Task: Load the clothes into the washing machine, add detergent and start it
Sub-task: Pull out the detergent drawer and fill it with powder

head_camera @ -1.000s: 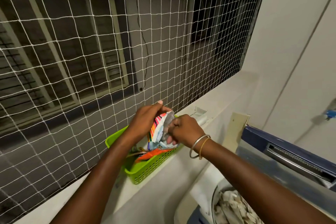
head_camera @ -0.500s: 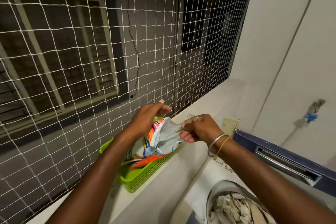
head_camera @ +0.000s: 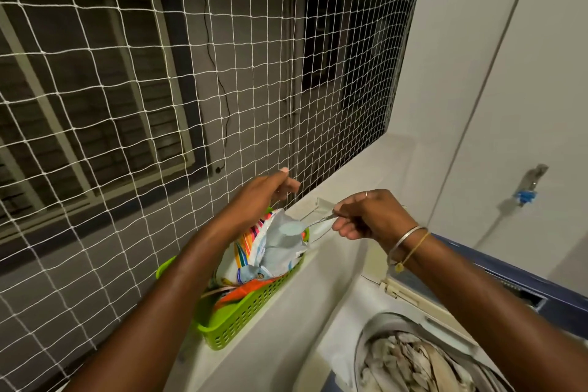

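Note:
A colourful detergent packet (head_camera: 269,250) stands in a green plastic basket (head_camera: 245,318) on the ledge. My left hand (head_camera: 257,197) grips the packet's top edge and holds it open. My right hand (head_camera: 370,216) pinches the handle of a metal spoon (head_camera: 299,227); its bowl, heaped with pale blue powder, hovers at the packet's mouth. The washing machine drum (head_camera: 410,360) at the bottom right is open and full of light-coloured clothes.
White netting (head_camera: 197,79) covers the window opening right behind the basket. The machine's raised blue lid (head_camera: 521,286) stands to the right, under my right forearm. A wall tap (head_camera: 526,191) with a blue fitting is on the right wall.
My right hand has drawn out of the packet to the right, bringing out the spoon loaded with powder. My left hand keeps holding the packet. The view has tilted toward the machine.

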A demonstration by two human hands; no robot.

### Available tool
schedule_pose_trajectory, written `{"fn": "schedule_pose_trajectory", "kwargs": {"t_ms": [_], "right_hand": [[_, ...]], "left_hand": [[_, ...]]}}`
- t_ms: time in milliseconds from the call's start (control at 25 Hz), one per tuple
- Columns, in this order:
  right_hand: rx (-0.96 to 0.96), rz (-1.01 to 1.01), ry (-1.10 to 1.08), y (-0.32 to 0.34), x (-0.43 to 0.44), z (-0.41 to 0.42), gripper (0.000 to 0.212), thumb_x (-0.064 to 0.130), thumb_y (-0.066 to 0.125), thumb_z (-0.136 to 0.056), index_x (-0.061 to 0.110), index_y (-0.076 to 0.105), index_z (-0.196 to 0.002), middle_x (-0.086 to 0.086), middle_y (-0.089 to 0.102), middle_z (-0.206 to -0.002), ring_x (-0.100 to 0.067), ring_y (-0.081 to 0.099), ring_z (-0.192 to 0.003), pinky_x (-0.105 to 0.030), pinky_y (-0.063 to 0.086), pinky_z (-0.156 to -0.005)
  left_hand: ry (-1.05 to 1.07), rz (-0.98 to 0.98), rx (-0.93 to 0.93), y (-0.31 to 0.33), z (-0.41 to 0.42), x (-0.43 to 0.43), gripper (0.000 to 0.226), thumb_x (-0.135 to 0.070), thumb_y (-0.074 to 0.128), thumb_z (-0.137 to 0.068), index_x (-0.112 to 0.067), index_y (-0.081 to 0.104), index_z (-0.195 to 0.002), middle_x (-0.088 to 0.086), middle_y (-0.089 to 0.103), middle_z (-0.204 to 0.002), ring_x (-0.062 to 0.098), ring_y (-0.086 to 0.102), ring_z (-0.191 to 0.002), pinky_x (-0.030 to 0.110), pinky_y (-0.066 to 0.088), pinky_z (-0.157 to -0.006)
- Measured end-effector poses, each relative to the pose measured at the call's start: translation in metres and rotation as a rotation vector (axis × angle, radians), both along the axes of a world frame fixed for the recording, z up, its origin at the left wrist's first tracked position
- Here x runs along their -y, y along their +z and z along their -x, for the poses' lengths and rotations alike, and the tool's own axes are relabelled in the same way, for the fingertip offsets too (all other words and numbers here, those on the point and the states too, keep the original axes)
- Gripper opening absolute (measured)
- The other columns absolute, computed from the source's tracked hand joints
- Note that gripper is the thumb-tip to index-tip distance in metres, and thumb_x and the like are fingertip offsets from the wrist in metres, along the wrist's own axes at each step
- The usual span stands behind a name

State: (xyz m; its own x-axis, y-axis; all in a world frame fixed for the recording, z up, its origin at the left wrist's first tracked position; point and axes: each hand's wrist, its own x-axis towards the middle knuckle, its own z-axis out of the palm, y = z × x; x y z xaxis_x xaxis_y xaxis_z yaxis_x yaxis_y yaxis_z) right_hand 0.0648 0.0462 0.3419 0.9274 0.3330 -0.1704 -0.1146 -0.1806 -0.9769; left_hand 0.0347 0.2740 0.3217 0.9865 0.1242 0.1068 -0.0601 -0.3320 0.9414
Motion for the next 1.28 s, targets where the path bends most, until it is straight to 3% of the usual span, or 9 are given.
{"fn": "schedule_pose_trajectory", "kwargs": {"t_ms": [200,440,640,680,760,840,960,1080,1280], "right_hand": [[-0.001,-0.024,-0.031,0.018,0.011,-0.024,0.011,-0.004,0.060,-0.089,-0.009,0.070,-0.089,-0.020,0.068,-0.066,-0.019,0.060,-0.045,-0.021,0.051,-0.043],[-0.080,-0.021,-0.044,0.012,0.012,-0.071,0.012,-0.001,0.059,-0.091,-0.010,0.068,-0.091,-0.017,0.068,-0.064,-0.017,0.058,-0.043,-0.020,0.051,-0.043],[-0.131,0.032,-0.087,-0.015,0.007,-0.119,0.012,0.000,0.059,-0.093,-0.007,0.068,-0.090,-0.016,0.067,-0.063,-0.017,0.058,-0.045,-0.021,0.050,-0.043],[-0.142,0.047,-0.092,-0.021,0.004,-0.128,0.012,0.001,0.059,-0.093,-0.007,0.067,-0.089,-0.015,0.066,-0.062,-0.016,0.057,-0.043,-0.020,0.050,-0.042],[-0.168,0.082,-0.096,-0.034,-0.002,-0.144,0.013,0.002,0.058,-0.095,-0.006,0.065,-0.088,-0.013,0.065,-0.057,-0.013,0.055,-0.039,-0.019,0.048,-0.041],[-0.185,0.122,-0.102,-0.049,-0.008,-0.159,0.013,0.001,0.058,-0.095,-0.006,0.065,-0.086,-0.011,0.064,-0.051,-0.013,0.055,-0.036,-0.018,0.047,-0.039],[-0.175,0.212,-0.104,-0.072,-0.016,-0.179,0.011,0.001,0.062,-0.092,-0.006,0.068,-0.086,-0.013,0.067,-0.054,-0.015,0.058,-0.039,-0.019,0.049,-0.040],[-0.109,0.318,-0.076,-0.085,-0.021,-0.191,0.012,0.001,0.064,-0.091,-0.009,0.070,-0.089,-0.017,0.068,-0.061,-0.016,0.057,-0.038,-0.021,0.049,-0.041],[0.035,0.481,-0.020,-0.091,-0.026,-0.202,0.020,-0.005,0.056,-0.090,0.000,0.072,-0.081,-0.013,0.068,-0.060,-0.017,0.060,-0.043,-0.024,0.050,-0.047]], "left_hand": [[-0.011,0.083,-0.135,0.009,-0.028,0.002,0.049,-0.052,0.035,-0.102,-0.021,0.071,-0.112,-0.006,0.073,-0.113,0.017,0.064,-0.110,0.038,0.046,-0.092],[-0.073,-0.014,-0.319,0.000,-0.078,0.005,0.052,-0.053,0.033,-0.102,-0.016,0.061,-0.124,0.003,0.063,-0.128,0.023,0.056,-0.122,0.044,0.037,-0.111],[-0.102,-0.015,-0.460,-0.008,-0.118,0.007,0.060,-0.049,0.030,-0.104,-0.007,0.047,-0.142,0.011,0.050,-0.145,0.028,0.047,-0.133,0.035,0.035,-0.106],[-0.098,-0.016,-0.484,-0.011,-0.126,0.007,0.060,-0.048,0.029,-0.104,-0.004,0.047,-0.141,0.013,0.051,-0.142,0.027,0.050,-0.130,0.033,0.037,-0.101],[-0.101,-0.018,-0.518,-0.023,-0.144,0.005,0.056,-0.049,0.030,-0.104,-0.004,0.054,-0.127,0.014,0.058,-0.120,0.017,0.058,-0.095,0.029,0.041,-0.083],[-0.084,-0.020,-0.559,-0.037,-0.158,0.003,0.053,-0.050,0.032,-0.102,-0.006,0.057,-0.119,0.007,0.054,-0.094,0.011,0.042,-0.070,0.025,0.034,-0.066],[-0.072,-0.048,-0.621,-0.057,-0.171,-0.004,0.048,-0.052,0.035,-0.100,-0.012,0.060,-0.105,0.001,0.050,-0.084,0.011,0.041,-0.070,0.026,0.032,-0.066],[-0.086,-0.069,-0.662,-0.063,-0.176,-0.009,0.036,-0.053,0.036,-0.100,-0.025,0.051,-0.085,-0.005,0.047,-0.083,0.009,0.042,-0.071,0.025,0.031,-0.065],[-0.120,-0.099,-0.683,-0.067,-0.177,-0.010,0.038,-0.054,0.033,-0.100,-0.023,0.052,-0.087,0.000,0.049,-0.089,0.013,0.044,-0.076,0.025,0.033,-0.066]]}}
